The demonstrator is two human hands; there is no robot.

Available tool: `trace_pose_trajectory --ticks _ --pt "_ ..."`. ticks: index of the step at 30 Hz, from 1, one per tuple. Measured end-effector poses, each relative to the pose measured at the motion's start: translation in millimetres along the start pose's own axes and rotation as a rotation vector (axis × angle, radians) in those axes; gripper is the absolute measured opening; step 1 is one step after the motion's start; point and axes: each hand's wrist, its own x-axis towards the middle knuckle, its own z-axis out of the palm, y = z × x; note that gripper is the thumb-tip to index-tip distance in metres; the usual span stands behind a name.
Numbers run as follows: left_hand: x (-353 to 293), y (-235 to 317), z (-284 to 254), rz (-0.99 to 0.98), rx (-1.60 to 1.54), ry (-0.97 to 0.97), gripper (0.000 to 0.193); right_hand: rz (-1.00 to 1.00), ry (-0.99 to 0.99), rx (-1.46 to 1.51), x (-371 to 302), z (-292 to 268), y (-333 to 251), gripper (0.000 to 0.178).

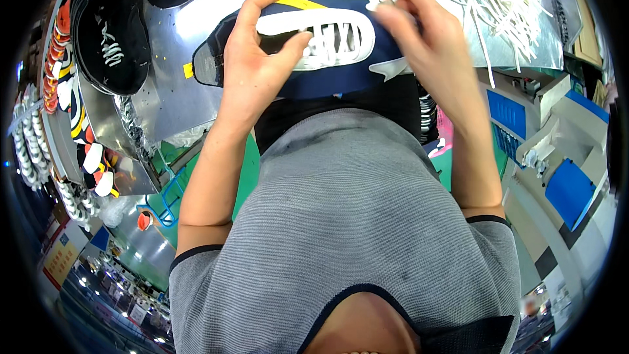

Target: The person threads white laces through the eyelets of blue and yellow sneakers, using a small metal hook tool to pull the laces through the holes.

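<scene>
A navy shoe upper (327, 84) with a white lacing panel, a yellow stripe and white side patches lies flat in front of me, its dark heel to the left. White shoelace (335, 42) crosses the eyelets. My left hand (259, 65) grips the upper near its opening, index finger, with a tan cover on the tip, on the far side and thumb by the lacing. Over the toe end, my right hand (426, 29) is slightly blurred, thumb and forefinger pinched together. Something white shows at those fingertips, too small to make out.
Loose white laces (501, 6) are heaped at the far right of the metal table (171, 95). Black shoe uppers (111, 46) with white lacing stand at the left. Orange, yellow and white pieces (92, 157) lie beyond the left edge. Blue-panelled boxes (508, 115) stand at right.
</scene>
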Motion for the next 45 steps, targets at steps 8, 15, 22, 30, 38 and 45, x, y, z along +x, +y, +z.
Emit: trace_pose_trajectory --ticks 8,15,22,30,38,45 --pt "12.7 18.0 -1.8 -0.124 -0.211 -0.176 0.068 0.032 0.364 0.234 5.0 43.4 29.4 0.019" --pt "15.6 22.4 -10.5 -0.232 -0.237 -0.238 0.069 -0.449 0.114 -0.029 -7.2 28.0 8.4 0.033" --pt "17.3 26.2 -7.4 -0.24 -0.221 -0.246 0.062 -0.33 0.114 0.038 -4.6 34.7 2.2 0.02" --pt "34.3 13.1 4.9 -0.177 -0.13 -0.136 0.047 -0.391 -0.013 0.225 -26.6 33.0 -9.1 0.019" --pt "-17.1 37.2 -19.5 0.13 0.454 -0.09 0.053 0.338 -0.065 0.51 -45.0 18.0 1.5 0.02" --pt "-17.2 29.4 -9.5 0.195 0.681 -0.151 0.026 0.338 -0.049 0.46 -28.3 52.7 -2.7 0.019"
